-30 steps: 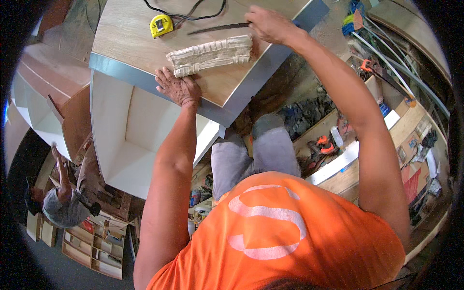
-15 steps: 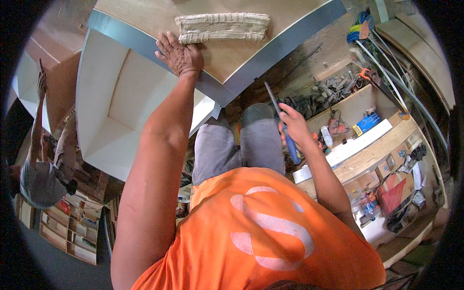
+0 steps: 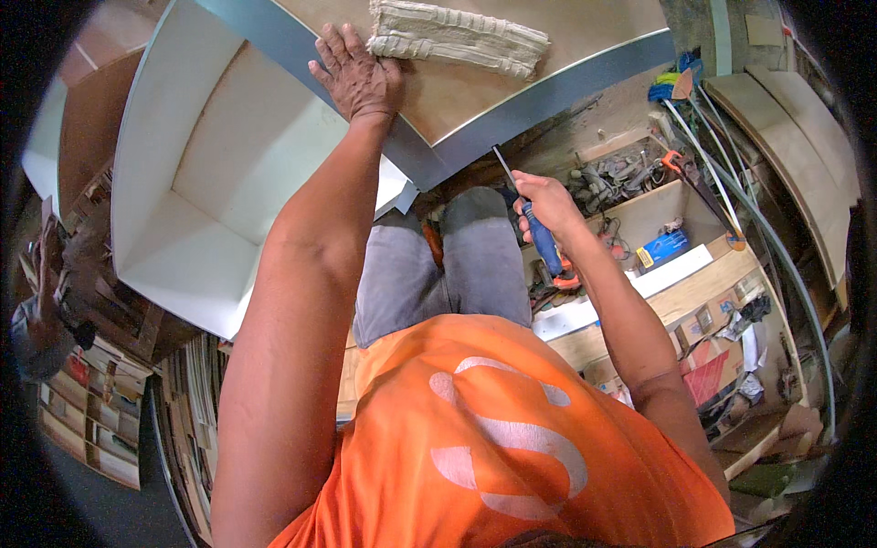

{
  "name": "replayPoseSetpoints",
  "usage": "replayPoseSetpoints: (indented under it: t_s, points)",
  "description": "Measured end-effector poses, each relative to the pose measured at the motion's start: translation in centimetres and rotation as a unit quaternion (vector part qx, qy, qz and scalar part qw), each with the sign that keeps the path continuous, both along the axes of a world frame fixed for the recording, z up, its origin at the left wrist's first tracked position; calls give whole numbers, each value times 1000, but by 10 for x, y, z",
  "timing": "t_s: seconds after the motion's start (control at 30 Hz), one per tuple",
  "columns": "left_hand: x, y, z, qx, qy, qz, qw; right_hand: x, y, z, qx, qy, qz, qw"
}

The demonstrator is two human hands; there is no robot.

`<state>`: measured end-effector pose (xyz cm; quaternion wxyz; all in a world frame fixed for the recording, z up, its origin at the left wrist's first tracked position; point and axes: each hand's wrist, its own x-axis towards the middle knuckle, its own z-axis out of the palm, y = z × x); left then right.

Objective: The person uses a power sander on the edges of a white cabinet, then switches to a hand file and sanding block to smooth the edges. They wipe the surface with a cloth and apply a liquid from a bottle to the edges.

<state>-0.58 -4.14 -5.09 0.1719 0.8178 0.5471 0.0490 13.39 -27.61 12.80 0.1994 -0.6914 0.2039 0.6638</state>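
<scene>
My left hand (image 3: 358, 80) lies flat on the corner of a brown board (image 3: 534, 91) with a grey-blue edge band (image 3: 539, 114), fingers spread. Just beyond its thumb is a cream, ribbed cloth-like pad (image 3: 461, 36), resting on the board. My right hand (image 3: 545, 208) is closed around the blue handle of a file (image 3: 541, 239). The file's thin dark blade points up and away, its tip close to the board's near right edge; I cannot tell whether they touch. Beneath the board stands a white open cabinet box (image 3: 215, 228).
At the right a wooden crate (image 3: 671, 265) holds tools, a blue box (image 3: 664, 247) and loose scraps. A handsaw (image 3: 703, 192) with an orange handle leans there beside bent pipes (image 3: 793, 247). Another person (image 3: 41, 320) is at the far left, near wooden shelving (image 3: 91, 411).
The file and my right hand have moved slightly up and left relative to the board's edge. My left hand stays on the board. The view has shifted, and the person at left sits farther toward the rim.
</scene>
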Motion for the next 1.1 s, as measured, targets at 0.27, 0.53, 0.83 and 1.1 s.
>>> replayPoseSetpoints:
  t_s: [0.27, 0.53, 0.83, 1.1]
  points:
    - [-1, -1, -4, -2, -39, 11, 999, -22, 32, 7, -27, -22, 76, 997]
    - [-1, 0, -1, -7, -42, 9, 999, -17, 35, -3, -21, -8, 121, 992]
    - [0, 3, 0, -3, -9, 2, 1000, -17, 35, -40, -12, -32, 82, 996]
    - [-4, 1, 1, -18, -8, 1, 1000, -7, -7, -56, -53, 6, 16, 998]
